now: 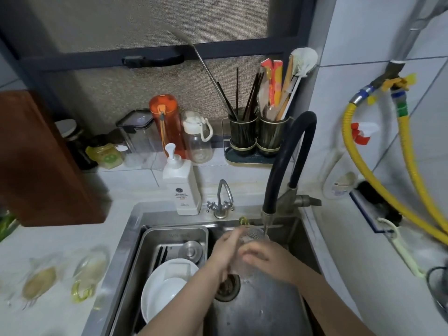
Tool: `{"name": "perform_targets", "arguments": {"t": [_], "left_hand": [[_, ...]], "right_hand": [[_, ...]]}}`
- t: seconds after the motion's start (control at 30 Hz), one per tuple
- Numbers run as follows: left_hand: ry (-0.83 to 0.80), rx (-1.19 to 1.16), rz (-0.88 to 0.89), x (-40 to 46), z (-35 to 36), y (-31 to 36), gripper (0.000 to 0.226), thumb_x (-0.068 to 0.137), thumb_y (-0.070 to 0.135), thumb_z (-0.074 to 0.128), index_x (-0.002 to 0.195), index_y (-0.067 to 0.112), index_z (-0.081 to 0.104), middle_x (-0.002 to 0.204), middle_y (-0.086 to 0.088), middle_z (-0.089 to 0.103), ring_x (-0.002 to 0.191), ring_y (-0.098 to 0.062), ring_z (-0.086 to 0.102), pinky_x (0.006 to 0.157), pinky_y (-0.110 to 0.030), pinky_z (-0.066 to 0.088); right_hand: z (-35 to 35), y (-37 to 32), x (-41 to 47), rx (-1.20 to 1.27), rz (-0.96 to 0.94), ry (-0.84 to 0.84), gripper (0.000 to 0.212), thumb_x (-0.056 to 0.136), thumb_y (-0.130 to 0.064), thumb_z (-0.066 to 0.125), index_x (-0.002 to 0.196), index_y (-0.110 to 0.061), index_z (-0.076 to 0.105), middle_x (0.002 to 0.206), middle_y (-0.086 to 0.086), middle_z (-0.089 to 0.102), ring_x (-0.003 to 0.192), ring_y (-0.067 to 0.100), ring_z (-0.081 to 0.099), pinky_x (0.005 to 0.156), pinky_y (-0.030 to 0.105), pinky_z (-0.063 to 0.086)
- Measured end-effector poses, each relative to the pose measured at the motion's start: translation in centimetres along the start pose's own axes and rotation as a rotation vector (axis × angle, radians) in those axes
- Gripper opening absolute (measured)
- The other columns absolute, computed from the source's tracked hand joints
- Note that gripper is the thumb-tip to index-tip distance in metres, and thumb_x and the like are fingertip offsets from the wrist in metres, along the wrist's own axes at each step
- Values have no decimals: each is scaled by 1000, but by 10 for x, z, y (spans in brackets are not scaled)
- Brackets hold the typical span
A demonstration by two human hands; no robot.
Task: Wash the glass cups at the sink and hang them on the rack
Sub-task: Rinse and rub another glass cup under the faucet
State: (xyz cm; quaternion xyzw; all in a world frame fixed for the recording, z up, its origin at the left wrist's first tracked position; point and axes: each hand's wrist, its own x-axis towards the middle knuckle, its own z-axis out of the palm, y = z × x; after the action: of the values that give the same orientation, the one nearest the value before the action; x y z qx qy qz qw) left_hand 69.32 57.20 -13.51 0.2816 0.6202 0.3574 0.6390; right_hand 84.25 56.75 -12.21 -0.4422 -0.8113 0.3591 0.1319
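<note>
A clear textured glass cup (252, 235) with a yellow handle is held over the steel sink (264, 309), right under the running black faucet (266, 214). My left hand (226, 251) grips the cup's left side. My right hand (264, 257) wraps its near side, fingers curled on the glass. Two more glass cups lie on the white counter at the left, one with a yellow handle (89, 275) and one further left (40, 282). No rack is in view.
A steel tray (174, 236) in the sink's left half holds white plates and chopsticks. A soap dispenser (180, 187) and small tap (221, 200) stand behind the sink. Bottles, jars and utensil holders (257, 134) line the sill. A wooden board (36, 161) leans left; yellow hoses (409, 170) hang right.
</note>
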Motion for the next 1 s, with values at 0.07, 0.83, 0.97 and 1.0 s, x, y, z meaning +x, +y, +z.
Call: {"name": "perform_targets", "arguments": {"t": [0.07,0.83,0.97,1.0], "left_hand": [[-8,-16,0,0,2,6,38,83,48,64,105,18,68,93,-9,71,78,-24,69,65,-32,56],[-142,144,135,-4,-8,-16,89,59,78,68,133,30,53,133,7,60,123,-9,54,114,-36,35],[-80,172,120,-4,-2,-9,76,68,73,57,128,26,55,125,3,63,111,-13,61,100,-33,47],[-92,198,110,-5,1,-8,79,67,73,56,132,27,51,129,2,60,112,-14,60,95,-32,50]], "right_hand": [[-5,-5,-2,125,2,19,23,92,-31,57,111,-26,68,106,-8,70,100,1,62,94,31,49],[20,17,-16,856,298,258,80,76,-69,61,143,-39,31,148,-16,37,136,6,38,114,40,30],[20,17,-22,960,263,243,57,83,-40,69,134,-41,44,128,-15,60,117,4,58,93,26,48],[20,19,-24,1007,269,263,49,85,-32,66,129,-40,46,121,-15,63,108,1,63,82,20,51]]}}
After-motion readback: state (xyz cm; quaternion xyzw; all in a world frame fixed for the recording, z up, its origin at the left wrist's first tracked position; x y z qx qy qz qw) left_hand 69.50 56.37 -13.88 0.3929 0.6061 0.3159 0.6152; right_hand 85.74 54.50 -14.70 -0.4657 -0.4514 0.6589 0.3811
